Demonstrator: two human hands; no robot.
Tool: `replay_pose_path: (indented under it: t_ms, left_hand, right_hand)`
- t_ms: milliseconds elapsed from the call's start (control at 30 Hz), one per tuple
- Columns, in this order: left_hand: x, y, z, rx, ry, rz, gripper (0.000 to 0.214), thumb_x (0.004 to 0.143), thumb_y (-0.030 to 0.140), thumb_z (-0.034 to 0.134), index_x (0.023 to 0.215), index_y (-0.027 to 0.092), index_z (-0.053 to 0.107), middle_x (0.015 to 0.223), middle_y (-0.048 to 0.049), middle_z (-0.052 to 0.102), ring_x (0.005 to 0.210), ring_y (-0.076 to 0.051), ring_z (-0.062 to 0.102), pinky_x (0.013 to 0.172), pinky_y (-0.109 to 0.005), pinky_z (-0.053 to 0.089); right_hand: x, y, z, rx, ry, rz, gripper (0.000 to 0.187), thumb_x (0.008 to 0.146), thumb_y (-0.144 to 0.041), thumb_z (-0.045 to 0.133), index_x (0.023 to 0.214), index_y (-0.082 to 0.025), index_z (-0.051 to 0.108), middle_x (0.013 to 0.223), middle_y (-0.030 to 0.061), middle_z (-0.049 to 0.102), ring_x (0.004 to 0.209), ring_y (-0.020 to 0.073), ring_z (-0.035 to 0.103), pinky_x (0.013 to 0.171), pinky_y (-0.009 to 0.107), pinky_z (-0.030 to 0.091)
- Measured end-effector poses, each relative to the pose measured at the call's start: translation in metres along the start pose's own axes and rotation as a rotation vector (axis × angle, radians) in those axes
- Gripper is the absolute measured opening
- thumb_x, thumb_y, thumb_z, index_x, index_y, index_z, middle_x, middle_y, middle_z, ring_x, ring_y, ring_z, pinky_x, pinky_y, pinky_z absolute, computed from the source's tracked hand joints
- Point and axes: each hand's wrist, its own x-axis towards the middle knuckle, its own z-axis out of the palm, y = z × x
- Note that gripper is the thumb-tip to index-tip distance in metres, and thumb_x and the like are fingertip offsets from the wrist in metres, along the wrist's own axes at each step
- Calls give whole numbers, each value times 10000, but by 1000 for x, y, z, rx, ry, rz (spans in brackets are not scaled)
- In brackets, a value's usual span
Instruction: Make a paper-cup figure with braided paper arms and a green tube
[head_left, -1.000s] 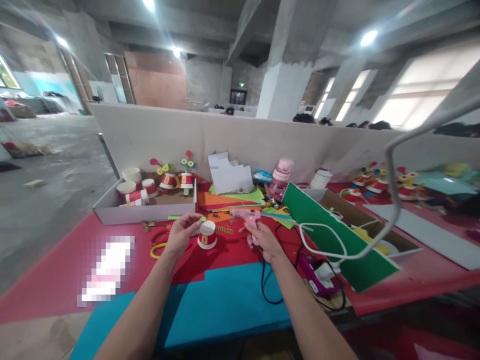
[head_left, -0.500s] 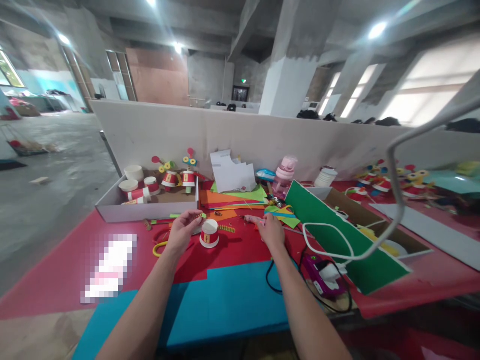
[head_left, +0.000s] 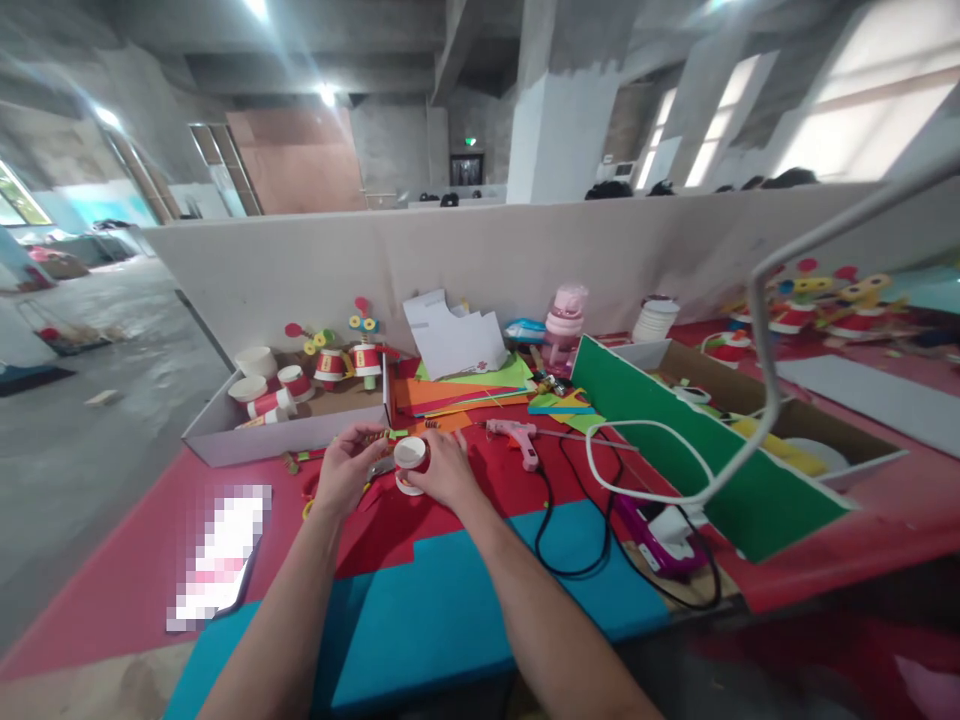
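A small red and white paper cup (head_left: 410,455) stands on the red table cover, its white end facing up. My right hand (head_left: 448,472) is closed round the cup's right side, thumb in front. Just left of the cup, my left hand (head_left: 346,470) pinches a small folded paper strip (head_left: 397,434) with a green end; the fingers partly hide it. Scissors (head_left: 381,467) with red and yellow handles lie beneath and beside my left hand. To the right, a pink glue gun (head_left: 517,440) rests on the table, touched by neither hand.
An open box (head_left: 217,440) of cups and finished cup figures stands at left. Coloured paper sheets (head_left: 457,395) lie behind the cup. At right are a green-sided box (head_left: 690,470), a purple power strip (head_left: 660,540) with cables and a white bent tube (head_left: 765,330). A phone (head_left: 221,560) lies at left.
My right hand has let go of the glue gun, leaving it on the table, and moved left to the paper cup. My left hand still pinches the strip. The view has shifted slightly.
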Motion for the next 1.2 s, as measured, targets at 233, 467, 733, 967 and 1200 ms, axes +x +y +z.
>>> replay_pose_path:
  t_ms: [233, 467, 733, 967, 1200]
  left_hand:
    - [16, 30, 5, 501, -268, 151, 280, 735, 278, 674, 985, 166, 618, 897, -47, 674, 812, -173, 621, 744, -297, 488]
    - [23, 57, 32, 1065, -537, 382, 321, 758, 156, 532, 1074, 205, 552, 932, -37, 654, 842, -183, 610, 762, -295, 457]
    - [29, 64, 45, 1296, -676, 334, 340, 761, 172, 512, 1098, 211, 522, 845, -33, 642, 749, -184, 594, 667, -274, 421]
    - [36, 57, 47, 1395, -705, 282, 378, 735, 170, 504, 1109, 217, 514, 852, -39, 651, 749, -194, 599, 646, -269, 402]
    - [36, 53, 45, 1355, -653, 280, 316, 757, 237, 509, 1071, 211, 537, 805, -28, 643, 701, -184, 586, 618, -264, 387]
  right_hand:
    - [2, 11, -11, 86, -36, -4, 474, 643, -432, 778, 1025, -241, 573, 1051, 43, 634, 1049, 252, 535, 989, 461, 299]
    - [2, 12, -9, 62, -24, -14, 488, 655, -499, 750, 1026, -221, 597, 1088, 79, 637, 1116, 293, 515, 1045, 523, 235]
    - [1, 8, -12, 58, -25, 16, 505, 657, -472, 752, 1062, -223, 584, 1045, 82, 669, 1119, 294, 532, 1036, 500, 261]
    - [2, 7, -10, -4, -24, 7, 512, 659, -521, 748, 1031, -211, 581, 991, 77, 667, 1090, 296, 532, 1025, 487, 268]
    - [1, 6, -12, -12, -27, 14, 517, 671, -532, 740, 1034, -208, 566, 1001, 81, 657, 1061, 280, 548, 976, 449, 310]
